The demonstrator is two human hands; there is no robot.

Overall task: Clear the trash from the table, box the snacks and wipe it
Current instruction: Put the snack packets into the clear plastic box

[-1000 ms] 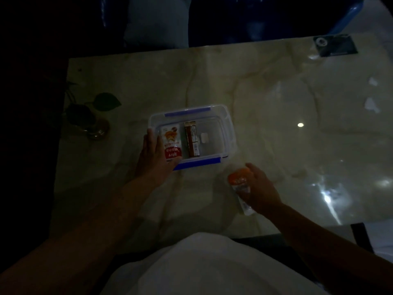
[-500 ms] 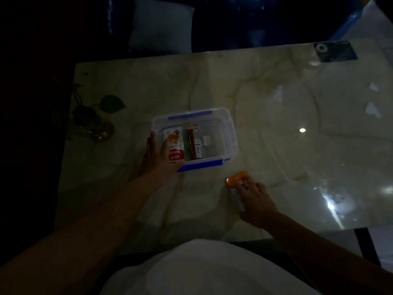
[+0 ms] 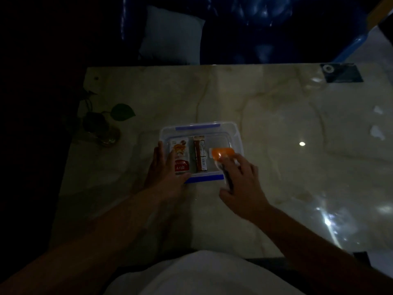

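A clear plastic box [image 3: 236, 133] with blue clips stands on the marble table [image 3: 276, 124]. Inside lie a white and red snack packet [image 3: 180, 156] at the left and a brown bar [image 3: 200, 154] in the middle. My left hand [image 3: 165, 173] rests on the box's near left corner, its fingers over the rim and touching the white packet. My right hand [image 3: 240, 184] holds an orange-topped snack packet [image 3: 222, 154] over the right part of the box, above its near rim.
A small potted plant with green leaves [image 3: 106, 126] stands near the table's left edge. A dark flat item [image 3: 340, 72] lies at the far right corner. A blue chair [image 3: 265, 28] and a pale cushion [image 3: 170, 35] are beyond the far edge.
My right hand lifted the orange-topped packet off the table in front of the box and carried it forward over the box's right part. My left hand stayed on the box.
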